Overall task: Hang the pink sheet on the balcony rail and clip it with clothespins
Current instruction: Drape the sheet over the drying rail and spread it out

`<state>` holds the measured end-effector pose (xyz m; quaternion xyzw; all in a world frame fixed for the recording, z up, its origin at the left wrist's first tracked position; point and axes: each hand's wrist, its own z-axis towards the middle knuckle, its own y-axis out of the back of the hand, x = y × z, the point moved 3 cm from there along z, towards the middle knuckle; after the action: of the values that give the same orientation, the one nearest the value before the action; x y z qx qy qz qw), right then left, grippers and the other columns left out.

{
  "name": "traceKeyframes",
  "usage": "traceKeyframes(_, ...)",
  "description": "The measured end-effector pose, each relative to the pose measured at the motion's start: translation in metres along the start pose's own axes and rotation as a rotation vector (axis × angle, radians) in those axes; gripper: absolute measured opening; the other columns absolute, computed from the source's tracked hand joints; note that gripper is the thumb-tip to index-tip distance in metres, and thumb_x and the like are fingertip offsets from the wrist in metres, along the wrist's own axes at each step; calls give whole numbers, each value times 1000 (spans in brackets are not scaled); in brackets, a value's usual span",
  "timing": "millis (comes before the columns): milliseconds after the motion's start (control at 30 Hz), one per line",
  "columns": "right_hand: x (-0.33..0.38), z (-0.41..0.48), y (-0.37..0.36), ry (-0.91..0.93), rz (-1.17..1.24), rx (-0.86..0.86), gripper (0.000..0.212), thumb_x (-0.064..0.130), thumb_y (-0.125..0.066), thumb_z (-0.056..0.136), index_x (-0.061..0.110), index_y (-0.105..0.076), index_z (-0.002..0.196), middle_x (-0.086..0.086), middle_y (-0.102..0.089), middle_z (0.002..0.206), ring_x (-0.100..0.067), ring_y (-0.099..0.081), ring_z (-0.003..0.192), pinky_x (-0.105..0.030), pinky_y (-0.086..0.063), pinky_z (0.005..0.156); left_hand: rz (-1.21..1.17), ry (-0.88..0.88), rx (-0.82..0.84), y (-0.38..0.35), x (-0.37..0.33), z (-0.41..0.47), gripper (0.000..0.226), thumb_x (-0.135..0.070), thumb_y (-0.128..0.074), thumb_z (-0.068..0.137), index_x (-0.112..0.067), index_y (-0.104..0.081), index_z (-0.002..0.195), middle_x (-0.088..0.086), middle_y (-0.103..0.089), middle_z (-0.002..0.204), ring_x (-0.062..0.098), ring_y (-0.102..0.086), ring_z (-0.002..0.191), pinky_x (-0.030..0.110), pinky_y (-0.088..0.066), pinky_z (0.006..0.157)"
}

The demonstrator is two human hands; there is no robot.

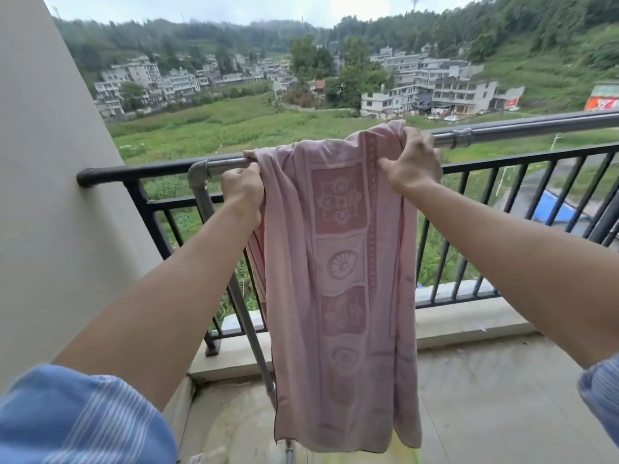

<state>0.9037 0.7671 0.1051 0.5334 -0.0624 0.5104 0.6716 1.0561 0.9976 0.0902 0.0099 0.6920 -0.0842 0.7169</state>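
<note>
Blue striped sleeves (pixel 77 420) frame the near corners as two bare forearms reach out over a concrete balcony floor (pixel 495 396). Between them a pink sheet (pixel 338 289), woven with flower and medallion panels, hangs folded lengthwise over a grey pipe rail (pixel 536 130), its lower hem just above the floor. At the sheet's left edge the left hand (pixel 242 189) is clenched on a fold of cloth just under the rail, beside a pipe elbow (pixel 198 172) from which a grey leg slants down behind the fabric. On the right, the right hand (pixel 413 162) grips the bunched top of the sheet where it crosses the rail, fingers curled over the cloth, near a pipe coupling (pixel 462 138). Just beyond the pipe stands a black barred railing (pixel 522 159), fixed at far left to a beige wall (pixel 50 195). Past the bars lie green fields (pixel 234 125), then pale multi-storey houses (pixel 435 88) against wooded hills under an overcast sky.
</note>
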Motion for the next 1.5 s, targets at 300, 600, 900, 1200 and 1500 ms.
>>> traceKeyframes(300, 72, -52, -18, 423, -7, 140, 29, 50, -61, 87, 24, -72, 92, 4, -71, 94, -20, -66, 89, -30, -45, 71, 165, -53, 359, 24, 0, -3, 16, -6, -59, 92, -9, -67, 79, -3, -62, 54, 8, -53, 45, 18, -40, 42)
traceKeyframes(600, 129, -80, -69, 428, 106, 279, 39, 49, -61, 84, 14, -64, 67, 2, -64, 65, -23, -60, 73, -32, -45, 62, 114, -74, 375, 70, -14, -2, 23, -11, -54, 97, -14, -54, 74, 2, -60, 69, 15, -55, 62, 29, -47, 61)
traceKeyframes(900, 117, 4, 4, 89, 787, 92, 30, 23, -59, 91, 17, -60, 62, -1, -53, 58, -18, -49, 60, -34, -43, 56, -175, -53, 193, 54, -58, 4, 10, -5, -59, 92, -10, -58, 83, 8, -65, 75, 19, -62, 60, 32, -54, 57)
traceKeyframes(1200, -11, 53, 36, -31, -175, 66, 23, 41, -59, 89, 19, -67, 94, -9, -70, 96, -28, -61, 82, -39, -50, 83, 524, -337, -143, 49, -32, 11, 16, -22, -63, 92, -13, -52, 100, -3, -56, 77, 9, -54, 60, 18, -39, 47)
traceKeyframes(1500, 111, -8, 5, 809, -82, 146, 41, 45, -62, 88, 19, -62, 120, -5, -61, 124, -25, -54, 114, -39, -46, 86, -8, 78, 104, 45, -15, 5, 25, -15, -69, 84, -6, -69, 108, 15, -72, 96, 32, -71, 82, 45, -59, 76)
